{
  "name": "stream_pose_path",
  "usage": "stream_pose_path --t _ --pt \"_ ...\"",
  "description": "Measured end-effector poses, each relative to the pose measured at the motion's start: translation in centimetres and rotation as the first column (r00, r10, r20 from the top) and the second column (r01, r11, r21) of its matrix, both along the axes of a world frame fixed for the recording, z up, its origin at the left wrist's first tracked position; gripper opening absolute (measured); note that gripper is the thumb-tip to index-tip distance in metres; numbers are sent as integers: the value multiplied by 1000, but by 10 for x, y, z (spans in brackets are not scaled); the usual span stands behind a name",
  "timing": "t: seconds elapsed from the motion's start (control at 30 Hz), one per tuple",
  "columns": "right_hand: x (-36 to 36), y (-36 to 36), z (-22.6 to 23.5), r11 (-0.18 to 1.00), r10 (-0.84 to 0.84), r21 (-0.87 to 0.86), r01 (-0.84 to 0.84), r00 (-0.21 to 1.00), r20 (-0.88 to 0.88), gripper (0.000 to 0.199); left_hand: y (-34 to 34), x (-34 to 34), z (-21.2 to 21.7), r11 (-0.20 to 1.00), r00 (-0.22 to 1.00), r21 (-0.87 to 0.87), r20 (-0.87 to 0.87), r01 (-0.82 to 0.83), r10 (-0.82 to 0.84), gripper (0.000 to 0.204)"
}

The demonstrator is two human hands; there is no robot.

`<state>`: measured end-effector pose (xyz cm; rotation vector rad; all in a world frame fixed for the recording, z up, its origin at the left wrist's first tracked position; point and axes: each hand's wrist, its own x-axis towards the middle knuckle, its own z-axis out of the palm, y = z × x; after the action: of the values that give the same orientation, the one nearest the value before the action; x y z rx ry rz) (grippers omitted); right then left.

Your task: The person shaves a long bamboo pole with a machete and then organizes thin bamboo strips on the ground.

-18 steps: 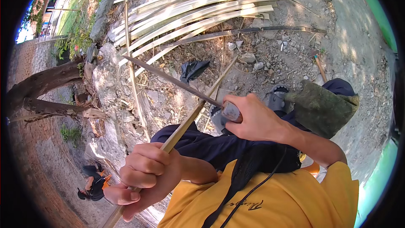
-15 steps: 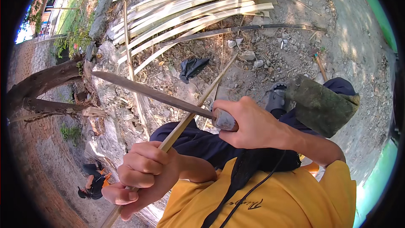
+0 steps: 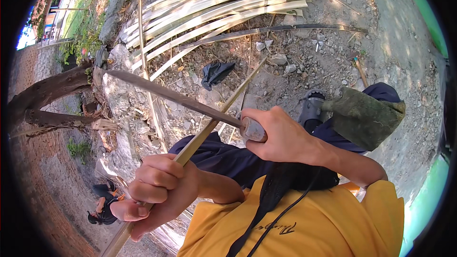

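My left hand (image 3: 164, 188) is closed round a long pale bamboo strip (image 3: 202, 139), which slants from the lower left up to a tip over the dirt. In my right hand (image 3: 285, 135) is the worn grip of a long-bladed knife (image 3: 171, 96), its dark blade pointing to the upper left. The blade lies across the strip and touches it a little beyond my left hand. Beneath both arms are my dark trousers (image 3: 228, 159), with a dark green cloth pad (image 3: 369, 119) over the knee on the right.
Many split bamboo strips (image 3: 214, 12) are spread on the ground ahead. A black plastic scrap (image 3: 217, 74) and a hammer-like tool (image 3: 360, 70) lie nearer. At left are a tree trunk (image 3: 52, 90) and a brick wall (image 3: 28, 171); another person (image 3: 102, 204) sits at lower left.
Both hands have shifted slightly up and left. The blade's tip has risen a little, and the blade still crosses the strip at nearly the same place.
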<state>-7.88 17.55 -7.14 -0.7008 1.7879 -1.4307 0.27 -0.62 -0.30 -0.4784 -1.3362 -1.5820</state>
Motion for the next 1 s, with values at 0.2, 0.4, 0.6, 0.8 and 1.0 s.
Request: stream_pose_path --t 0.2,0.4,0.6,0.8,1.0 --pt "-1 -1 -2 998 15 56 -15 1000 14 27 -2 1 -2 1000 1000 -1 -3 18 -18 53" --pt "-2 2 -27 1000 4 -21 -5 999 -38 30 1 1 0 1000 1000 1 -8 18 -18 53" --pt "-2 -6 -19 999 -13 36 12 999 29 29 -7 3 -2 995 995 28 36 -91 90 55" --pt "-5 -4 -52 996 -80 30 82 995 -58 31 6 -4 2 992 995 70 14 -100 100 56" --pt "-5 -15 -25 999 -21 -33 19 998 -61 29 -3 -1 0 985 988 88 47 -149 145 53"
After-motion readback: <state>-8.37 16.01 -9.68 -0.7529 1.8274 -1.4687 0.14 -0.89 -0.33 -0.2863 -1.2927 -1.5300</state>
